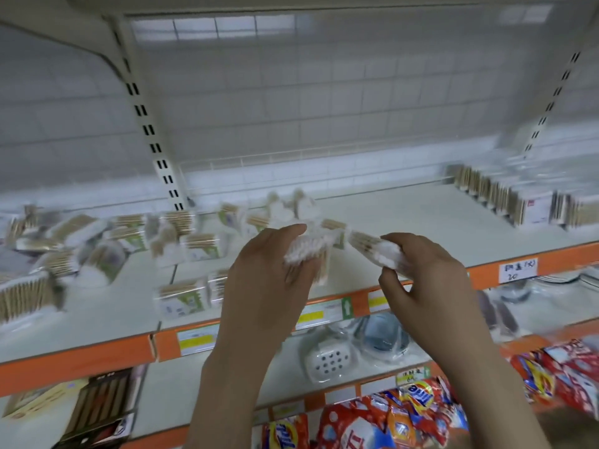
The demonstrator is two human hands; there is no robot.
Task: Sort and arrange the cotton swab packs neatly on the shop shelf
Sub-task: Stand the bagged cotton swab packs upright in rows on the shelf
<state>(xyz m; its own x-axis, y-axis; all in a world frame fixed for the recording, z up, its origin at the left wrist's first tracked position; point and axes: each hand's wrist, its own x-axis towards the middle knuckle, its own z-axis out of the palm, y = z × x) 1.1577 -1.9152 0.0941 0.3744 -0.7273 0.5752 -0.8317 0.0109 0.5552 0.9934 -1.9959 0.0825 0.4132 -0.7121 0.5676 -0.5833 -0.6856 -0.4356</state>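
Note:
My left hand (265,280) grips a cotton swab pack (309,251) above the front of the white shelf (405,222). My right hand (428,273) holds a second swab pack (377,247), tilted, close beside the first. A loose heap of swab packs (107,244) lies jumbled on the shelf's left part. At the right, a tidy row of upright swab packs (505,196) stands along the back. The picture is blurred by motion.
The shelf has an orange front strip (324,309) with price labels. Below it sit white soap dishes (327,358) and a blue wrapped item (384,332). Red and orange detergent bags (421,406) fill the lowest shelf, with dark boxes (100,406) at the left.

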